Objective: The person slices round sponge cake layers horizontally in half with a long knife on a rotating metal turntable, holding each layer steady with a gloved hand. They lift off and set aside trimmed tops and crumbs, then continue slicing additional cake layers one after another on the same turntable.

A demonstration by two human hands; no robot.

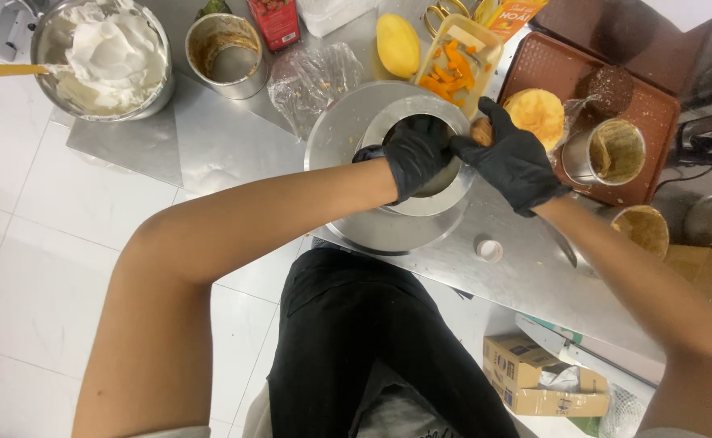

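Left hand in black glove [415,152] pressing, fingers spread, down inside round steel cake ring [421,166] atop silver turntable [348,130]; right gloved hand [511,159] curled, steadying rim, pinching brown sponge scrap [481,130].

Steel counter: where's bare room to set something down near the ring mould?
Free: the steel counter stretch between the cream bowl, the empty tin and the turntable; also the strip right of the small white cap. Crowded: behind the ring mould and the brown tray.
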